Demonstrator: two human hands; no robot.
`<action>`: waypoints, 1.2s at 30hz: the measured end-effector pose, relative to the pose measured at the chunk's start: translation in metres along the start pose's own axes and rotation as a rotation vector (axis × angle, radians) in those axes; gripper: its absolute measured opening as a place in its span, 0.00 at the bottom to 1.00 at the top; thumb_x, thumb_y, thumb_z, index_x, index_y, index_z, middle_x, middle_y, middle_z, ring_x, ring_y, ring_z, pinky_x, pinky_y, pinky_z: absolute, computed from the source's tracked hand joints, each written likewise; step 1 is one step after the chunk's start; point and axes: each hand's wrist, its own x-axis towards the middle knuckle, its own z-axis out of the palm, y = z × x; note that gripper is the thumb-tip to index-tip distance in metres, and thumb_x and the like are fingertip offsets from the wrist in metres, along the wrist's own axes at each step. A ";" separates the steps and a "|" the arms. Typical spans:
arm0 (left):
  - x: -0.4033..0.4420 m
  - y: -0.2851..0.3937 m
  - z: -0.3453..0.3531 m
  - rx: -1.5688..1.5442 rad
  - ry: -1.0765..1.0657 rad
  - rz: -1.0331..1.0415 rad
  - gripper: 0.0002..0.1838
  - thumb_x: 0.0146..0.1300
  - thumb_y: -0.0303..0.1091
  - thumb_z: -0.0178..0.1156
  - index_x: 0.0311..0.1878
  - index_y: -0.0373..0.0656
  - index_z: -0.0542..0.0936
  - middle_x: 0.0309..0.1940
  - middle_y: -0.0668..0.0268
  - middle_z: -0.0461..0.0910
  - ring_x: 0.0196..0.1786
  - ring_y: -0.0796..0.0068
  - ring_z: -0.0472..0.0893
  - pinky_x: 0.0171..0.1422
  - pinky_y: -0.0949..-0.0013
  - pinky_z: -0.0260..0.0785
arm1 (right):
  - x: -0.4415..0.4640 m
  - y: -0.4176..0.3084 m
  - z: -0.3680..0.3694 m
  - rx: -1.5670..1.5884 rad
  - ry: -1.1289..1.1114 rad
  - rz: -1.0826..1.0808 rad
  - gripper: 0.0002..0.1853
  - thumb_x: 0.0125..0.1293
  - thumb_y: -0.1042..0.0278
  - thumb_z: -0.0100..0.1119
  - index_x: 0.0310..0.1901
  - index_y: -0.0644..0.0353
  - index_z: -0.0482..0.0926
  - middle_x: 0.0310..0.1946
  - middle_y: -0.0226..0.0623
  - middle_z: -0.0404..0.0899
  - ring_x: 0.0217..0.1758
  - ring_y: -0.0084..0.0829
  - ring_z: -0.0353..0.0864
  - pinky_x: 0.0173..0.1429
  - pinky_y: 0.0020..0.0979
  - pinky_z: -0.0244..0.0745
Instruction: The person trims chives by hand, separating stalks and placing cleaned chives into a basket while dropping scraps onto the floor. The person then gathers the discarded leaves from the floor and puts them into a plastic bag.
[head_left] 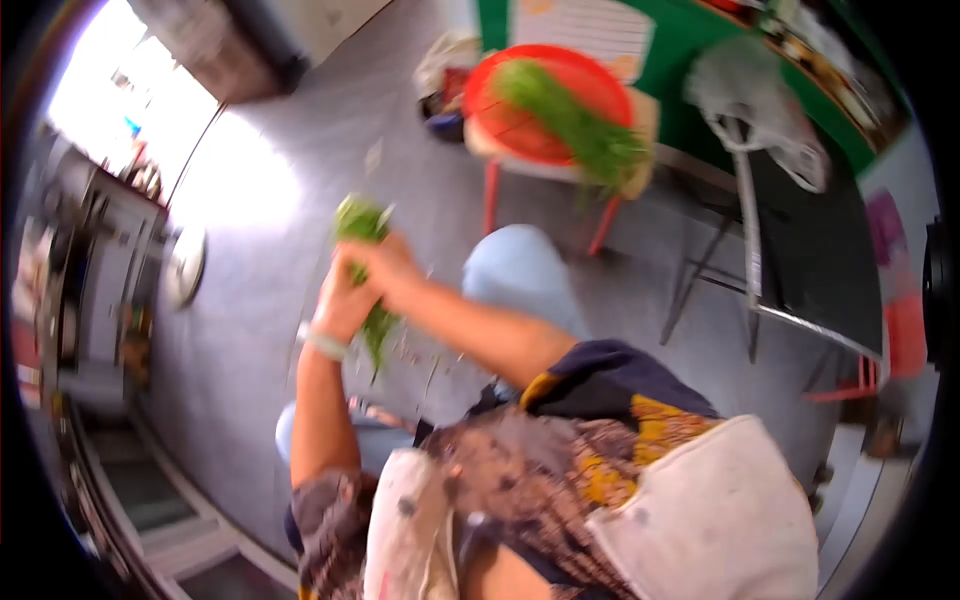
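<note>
My left hand, with a pale band at the wrist, is wrapped round a bunch of leafy greens. Against it, my right hand is closed on the same bunch. Leafy tops stick out above my hands and thin green ends hang below them. Motion blurs the fingers, and the exact kind of greens cannot be made out. A larger pile of feathery greens lies across a round red tray ahead to the right, with some strands hanging over its rim.
The tray rests on a stool with red legs. At right stands a black table with a plastic bag on it. A bag sits on the floor behind the tray. Green scraps litter the floor below my hands. Cabinets line the left.
</note>
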 end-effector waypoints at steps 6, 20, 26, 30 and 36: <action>0.000 0.073 0.019 -0.366 0.068 -0.176 0.29 0.61 0.28 0.56 0.66 0.33 0.64 0.53 0.61 0.74 0.54 0.72 0.74 0.59 0.70 0.66 | 0.009 -0.039 0.012 0.212 0.121 -0.038 0.07 0.58 0.76 0.61 0.38 0.65 0.76 0.31 0.38 0.79 0.33 0.34 0.82 0.37 0.31 0.79; -0.023 0.117 -0.002 -0.611 0.045 0.002 0.33 0.70 0.43 0.51 0.72 0.36 0.56 0.68 0.50 0.62 0.70 0.56 0.62 0.74 0.55 0.53 | 0.002 -0.089 0.007 0.254 -0.013 0.029 0.12 0.63 0.56 0.57 0.38 0.57 0.76 0.31 0.31 0.79 0.34 0.27 0.80 0.42 0.31 0.77; -0.038 0.093 -0.024 -0.582 0.099 0.021 0.34 0.71 0.47 0.47 0.74 0.39 0.53 0.72 0.55 0.57 0.73 0.58 0.58 0.75 0.56 0.50 | 0.031 -0.138 -0.003 0.508 -0.027 -0.159 0.10 0.61 0.63 0.58 0.38 0.59 0.75 0.27 0.37 0.79 0.27 0.30 0.79 0.33 0.32 0.78; -0.052 0.035 -0.043 -0.653 0.139 -0.115 0.34 0.71 0.49 0.47 0.73 0.40 0.56 0.72 0.55 0.57 0.73 0.59 0.58 0.75 0.56 0.50 | -0.004 -0.232 -0.008 0.475 -0.050 -0.301 0.10 0.60 0.59 0.59 0.35 0.55 0.74 0.27 0.31 0.78 0.29 0.27 0.79 0.33 0.32 0.77; -0.057 -0.009 -0.046 -0.712 0.299 -0.308 0.31 0.71 0.46 0.48 0.72 0.40 0.59 0.70 0.56 0.61 0.71 0.61 0.61 0.73 0.59 0.52 | -0.032 -0.398 -0.049 0.236 0.046 -0.811 0.14 0.61 0.50 0.52 0.32 0.50 0.77 0.25 0.29 0.78 0.26 0.30 0.76 0.29 0.38 0.75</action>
